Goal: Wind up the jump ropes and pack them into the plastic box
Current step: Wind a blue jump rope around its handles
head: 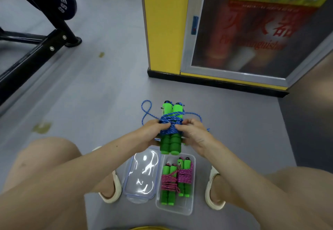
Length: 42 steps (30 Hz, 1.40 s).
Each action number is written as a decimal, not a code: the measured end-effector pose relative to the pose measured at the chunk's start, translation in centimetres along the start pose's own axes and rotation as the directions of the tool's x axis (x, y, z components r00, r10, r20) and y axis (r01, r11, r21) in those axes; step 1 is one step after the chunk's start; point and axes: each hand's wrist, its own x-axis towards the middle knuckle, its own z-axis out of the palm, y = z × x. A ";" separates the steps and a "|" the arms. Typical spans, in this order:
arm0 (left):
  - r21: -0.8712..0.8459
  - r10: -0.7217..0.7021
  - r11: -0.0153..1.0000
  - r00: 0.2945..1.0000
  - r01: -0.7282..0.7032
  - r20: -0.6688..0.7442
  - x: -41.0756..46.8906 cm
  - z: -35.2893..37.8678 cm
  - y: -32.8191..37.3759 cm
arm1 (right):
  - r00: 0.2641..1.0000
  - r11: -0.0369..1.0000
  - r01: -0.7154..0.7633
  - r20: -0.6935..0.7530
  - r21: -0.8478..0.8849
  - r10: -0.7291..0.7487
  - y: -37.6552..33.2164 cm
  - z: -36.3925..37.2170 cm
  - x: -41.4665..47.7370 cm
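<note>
Pinching from both sides, my left hand (158, 130) and right hand (193, 133) hold the green foam-handled jump rope (177, 110) at frame centre by its blue cord wraps (170, 123), probably light, soft and slippery, above the clear plastic box (182, 207).

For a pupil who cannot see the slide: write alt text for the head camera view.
The left hand and right hand grip a blue-corded jump rope, its cord mostly wound round two green handles. Below on the floor, an open plastic box holds two wound pink-corded ropes, with its clear lid lying beside it.
</note>
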 end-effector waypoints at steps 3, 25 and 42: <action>-0.078 0.045 0.996 0.998 -0.048 -0.051 -0.9 1.0 0.0 | 0.999 0.995 0.020 0.024 0.094 -0.022 0.0 -0.5 -1.1; 0.652 0.769 0.537 0.628 -0.535 -0.118 0.9 1.5 -1.0 | 0.971 0.983 0.176 -0.171 0.052 -0.165 0.8 -0.4 0.4; -0.116 -0.001 0.993 0.990 -0.015 -0.140 2.0 2.7 -0.6 | 0.991 0.993 0.115 -0.063 0.010 -0.115 1.8 -1.7 0.3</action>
